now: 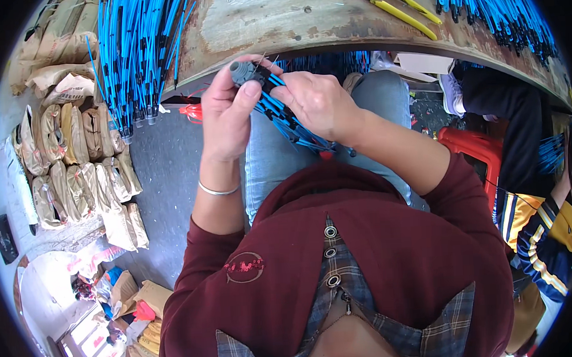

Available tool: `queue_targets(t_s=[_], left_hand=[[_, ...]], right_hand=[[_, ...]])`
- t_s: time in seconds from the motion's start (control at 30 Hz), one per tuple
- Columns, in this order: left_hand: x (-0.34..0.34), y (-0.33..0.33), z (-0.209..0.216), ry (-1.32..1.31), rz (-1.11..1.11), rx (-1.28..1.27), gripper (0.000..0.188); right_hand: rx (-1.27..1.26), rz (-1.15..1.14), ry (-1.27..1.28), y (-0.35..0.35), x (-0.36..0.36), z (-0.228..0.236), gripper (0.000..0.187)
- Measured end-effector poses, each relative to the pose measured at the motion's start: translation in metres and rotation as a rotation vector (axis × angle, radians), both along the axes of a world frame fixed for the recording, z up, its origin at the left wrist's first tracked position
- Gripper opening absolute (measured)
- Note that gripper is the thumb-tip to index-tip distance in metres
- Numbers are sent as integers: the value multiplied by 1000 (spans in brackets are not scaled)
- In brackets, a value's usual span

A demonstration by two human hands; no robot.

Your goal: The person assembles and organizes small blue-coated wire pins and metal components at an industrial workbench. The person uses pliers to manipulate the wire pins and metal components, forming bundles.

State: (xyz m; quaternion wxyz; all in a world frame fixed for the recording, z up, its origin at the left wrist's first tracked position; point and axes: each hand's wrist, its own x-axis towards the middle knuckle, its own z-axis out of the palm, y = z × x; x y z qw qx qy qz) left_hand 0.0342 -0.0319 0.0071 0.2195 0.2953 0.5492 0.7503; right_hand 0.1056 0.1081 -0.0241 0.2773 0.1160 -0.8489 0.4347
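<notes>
In front of the bench edge, my left hand [224, 117] is closed around a grey round connector [243, 72] with a dark body, thumb pressed on its side. Thin wire ends stick up beside it. My right hand [318, 105] is closed at the blue cables [282, 118] just right of the connector, with fingertips pinched together. Those cables have black sections and hang down over my lap between the two hands. The right fingertips are partly hidden, so exactly which strand they grip is unclear.
A worn wooden bench [260, 20] spans the top, carrying yellow-handled pliers [406, 10]. Bundles of blue cables lie at its left [133, 51] and right [489, 10]. Brown paper packages [73, 137] are stacked at left. A red stool [466, 145] and another person [533, 215] are at right.
</notes>
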Motion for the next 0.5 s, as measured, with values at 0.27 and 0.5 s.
queue_targets(t_s=[0.27,0.5], left_hand=[[9,5,0,-48,161,-126,26],[27,11,1,89,304,-329,24]], right_hand=[[205,-113,45,0,0,1,17],[143,-44,-78,-2,2,-7,19]])
